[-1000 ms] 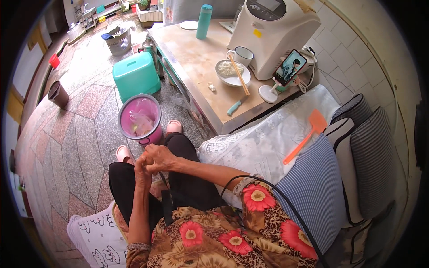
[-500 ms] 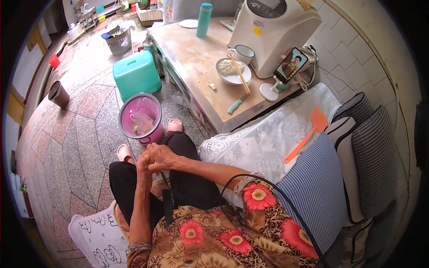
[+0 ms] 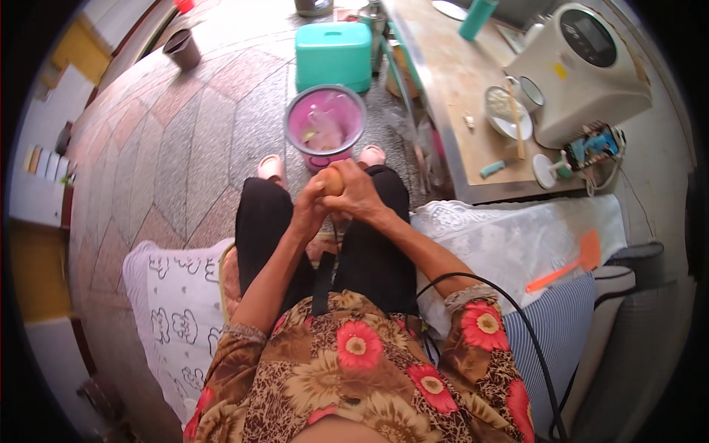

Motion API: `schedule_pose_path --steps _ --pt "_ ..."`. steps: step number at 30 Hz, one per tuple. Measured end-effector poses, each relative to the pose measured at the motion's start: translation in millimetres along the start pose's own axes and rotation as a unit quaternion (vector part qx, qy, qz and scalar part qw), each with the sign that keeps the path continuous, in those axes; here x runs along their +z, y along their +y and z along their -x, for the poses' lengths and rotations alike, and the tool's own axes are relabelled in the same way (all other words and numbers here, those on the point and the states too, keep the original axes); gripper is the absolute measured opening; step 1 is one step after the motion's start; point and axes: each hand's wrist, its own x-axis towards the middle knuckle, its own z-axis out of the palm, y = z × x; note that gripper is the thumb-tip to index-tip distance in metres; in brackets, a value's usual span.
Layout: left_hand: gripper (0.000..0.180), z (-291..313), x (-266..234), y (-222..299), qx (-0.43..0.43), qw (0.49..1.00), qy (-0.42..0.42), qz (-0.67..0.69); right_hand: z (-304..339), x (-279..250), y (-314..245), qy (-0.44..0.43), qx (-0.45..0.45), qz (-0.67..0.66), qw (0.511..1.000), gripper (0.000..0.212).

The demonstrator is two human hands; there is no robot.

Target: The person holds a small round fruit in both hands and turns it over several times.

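Observation:
Between both hands, over my lap, I hold a round orange-brown thing (image 3: pixel 332 181), the size of a small fruit. Its exact kind is hard to tell. My left hand (image 3: pixel 309 205) is closed round its left side, while the fingers of my right hand (image 3: pixel 360 193) wrap it from the right. Just beyond the hands stands a pink bin with a grey rim (image 3: pixel 290 131), with a clear plastic bag (image 3: pixel 325 129) and some scraps inside.
Right of the bin, a table (image 3: pixel 443 74) carries a bowl of white food (image 3: pixel 502 103) with chopsticks, a mug (image 3: pixel 530 94), a turquoise-handled knife (image 3: pixel 492 169), a phone on a stand (image 3: pixel 591 148) and a white appliance (image 3: pixel 583 81). A turquoise box (image 3: pixel 334 59) stands behind the bin. An orange fly swatter (image 3: pixel 565 264) lies at right.
My view has turned to the right and downward, so the bin and table appear higher. The round thing, hidden before by my hands, now shows between them.

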Motion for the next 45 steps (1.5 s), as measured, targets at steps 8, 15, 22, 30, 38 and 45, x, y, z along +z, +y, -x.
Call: schedule_pose_path --steps 8,15,22,30,38,45 --pt "0.048 -1 -14 8 0.002 0.996 -0.061 -0.057 -4 3 -6 -0.011 0.0 0.0 1.0 0.054" --pt "0.048 -2 11 9 0.016 0.997 -0.022 -0.074 -2 -6 -2 0.043 -0.028 0.006 0.999 0.053" --pt "0.036 -9 -9 -5 0.068 0.983 0.062 -0.157 2 3 -4 0.003 -0.024 0.055 0.998 0.053" --pt "0.033 -9 -23 -9 0.026 0.986 0.029 -0.162 6 2 -4 -0.016 -0.037 0.077 0.996 0.05" --pt "0.028 -6 -4 -3 -0.024 0.994 0.102 -0.041 10 3 0 -0.065 -0.078 0.141 0.985 0.053" --pt "0.033 -10 -28 -17 -0.044 0.99 0.12 0.059 6 1 0 -0.096 -0.066 -0.021 0.993 0.053"
